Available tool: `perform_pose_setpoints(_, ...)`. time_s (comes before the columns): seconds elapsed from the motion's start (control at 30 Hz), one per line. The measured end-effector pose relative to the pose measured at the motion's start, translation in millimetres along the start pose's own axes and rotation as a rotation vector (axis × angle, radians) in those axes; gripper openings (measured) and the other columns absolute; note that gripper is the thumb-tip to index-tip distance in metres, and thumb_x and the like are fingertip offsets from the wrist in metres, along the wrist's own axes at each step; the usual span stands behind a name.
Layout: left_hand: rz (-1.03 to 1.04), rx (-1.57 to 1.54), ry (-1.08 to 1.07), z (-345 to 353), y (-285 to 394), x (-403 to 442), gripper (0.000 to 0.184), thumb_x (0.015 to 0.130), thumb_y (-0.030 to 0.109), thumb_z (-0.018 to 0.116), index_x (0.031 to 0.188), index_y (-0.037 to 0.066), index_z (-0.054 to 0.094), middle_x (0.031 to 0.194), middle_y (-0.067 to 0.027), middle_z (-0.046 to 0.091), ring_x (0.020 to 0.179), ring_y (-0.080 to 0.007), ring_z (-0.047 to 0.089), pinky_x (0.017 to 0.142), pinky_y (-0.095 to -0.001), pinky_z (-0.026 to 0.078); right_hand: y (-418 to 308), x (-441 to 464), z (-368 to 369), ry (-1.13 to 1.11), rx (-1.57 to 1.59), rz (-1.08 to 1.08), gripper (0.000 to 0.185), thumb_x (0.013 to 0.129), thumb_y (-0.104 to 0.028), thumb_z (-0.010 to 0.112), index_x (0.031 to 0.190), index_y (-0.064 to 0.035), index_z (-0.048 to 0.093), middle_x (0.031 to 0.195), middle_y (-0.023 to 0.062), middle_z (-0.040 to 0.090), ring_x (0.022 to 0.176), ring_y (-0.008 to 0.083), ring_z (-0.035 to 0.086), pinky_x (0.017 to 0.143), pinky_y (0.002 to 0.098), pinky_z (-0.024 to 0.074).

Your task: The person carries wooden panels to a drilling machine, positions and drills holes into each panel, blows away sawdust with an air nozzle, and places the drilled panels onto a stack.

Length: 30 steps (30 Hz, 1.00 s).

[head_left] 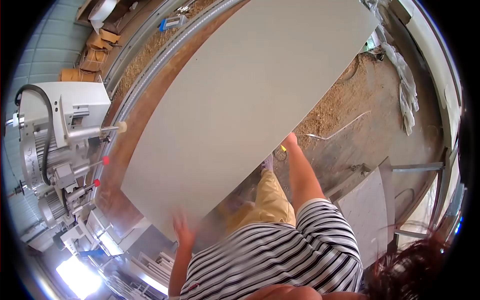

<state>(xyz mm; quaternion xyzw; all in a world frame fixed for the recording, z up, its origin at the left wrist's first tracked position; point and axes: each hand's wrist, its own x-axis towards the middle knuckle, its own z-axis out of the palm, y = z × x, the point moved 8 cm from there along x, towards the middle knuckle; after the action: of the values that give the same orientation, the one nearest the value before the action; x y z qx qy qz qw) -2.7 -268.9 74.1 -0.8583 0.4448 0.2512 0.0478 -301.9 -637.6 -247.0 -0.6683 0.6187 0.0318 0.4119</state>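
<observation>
Panel (240,100), broad and pale grey with a faint beige cast, lies flat over the brown bench (112,175) and reaches past it toward the person. Its face is smooth and matte, marked by a tiny dark speck (196,59) toward the far side. The near long edge runs straight and crisp; the opposite one appears bowed in this wide, rounded view.

The right hand (290,140) is at the near long edge, fingers curled in, beside a small yellow piece (283,148); I cannot tell whether it pinches that piece or the edge. The left hand (183,231), smeared by blur, has its fingers extended and loosely spread at the panel's lower end; contact is unclear.

Along the bench's far side runs a pale metal rail (192,28). The machine (75,107) at left has a boxy white housing, a looping black cable (49,130) and round red knobs (105,160). Crumbly tan shavings (325,107) cover part of the dull brown floor (390,90), near a thin, bent, pale strip (345,127) and crumpled, translucent sheeting (407,95). Striped knit shirt (260,250) and creased tan trousers (272,197) clothe the person.
</observation>
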Motion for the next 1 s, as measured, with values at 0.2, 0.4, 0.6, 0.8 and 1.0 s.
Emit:
perform_pose_setpoints(0.2,0.035,0.022,0.057,-7.8,4.8,5.9,0.092,0.062,0.024,0.076,0.137,0.005,0.026,0.142,-0.0248,0.017,0.131,-0.0394,0.019,0.104,-0.0443,0.024,-22.1,-65.3,45.5,-0.416,0.865,0.157,0.021,0.076,-0.011,0.063,0.092,0.0028,0.061,0.087,0.0081,0.064,0.079,0.0144,0.063,0.064,0.0321,0.0539)
perform_pose_setpoints(0.4,0.133,-0.5,0.035,-5.6,14.5,-10.8,0.086,0.069,0.034,0.074,0.136,0.005,0.028,0.142,-0.0196,0.021,0.131,-0.0323,0.022,0.105,-0.0403,0.023,-192.2,-253.9,8.1,-0.766,0.434,-0.441,0.023,0.073,-0.005,0.068,0.096,-0.0025,0.065,0.09,0.0057,0.066,0.083,0.0083,0.058,0.077,0.0243,0.0472)
perform_pose_setpoints(0.6,0.138,-1.373,-0.409,11.1,55.3,-88.7,0.065,0.075,0.04,0.068,0.122,0.002,0.044,0.118,-0.0087,0.047,0.107,-0.0163,0.045,0.093,-0.0299,0.035,-344.0,-426.9,-6.9,-1.193,0.381,-0.991,0.024,0.074,-0.003,0.068,0.097,-0.0017,0.062,0.088,0.0053,0.063,0.081,0.0132,0.058,0.074,0.0254,0.047)
perform_pose_setpoints(0.8,-0.667,-1.055,0.314,64.2,-105.7,-195.4,0.033,0.079,0.033,0.063,0.088,0.002,0.059,0.067,-0.0068,0.06,0.06,-0.0208,0.058,0.057,-0.0339,0.044,-240.7,-318.0,31.3,-0.633,0.563,-0.095,0.034,0.086,-0.037,0.051,0.078,-0.0042,0.055,0.064,0.0067,0.056,0.052,0.0162,0.055,0.049,0.0292,0.0484)
perform_pose_setpoints(1.0,-0.445,-0.477,0.914,54.1,-189.8,-192.9,0.018,0.08,0.012,0.058,0.094,0.001,0.056,0.084,-0.0186,0.057,0.082,-0.0396,0.053,0.069,-0.041,0.044,-169.3,-212.1,3.1,-0.196,0.946,0.039,0.039,0.09,-0.038,0.046,0.067,-0.0076,0.044,0.051,0.0039,0.047,0.038,0.0136,0.043,0.035,0.0263,0.036)
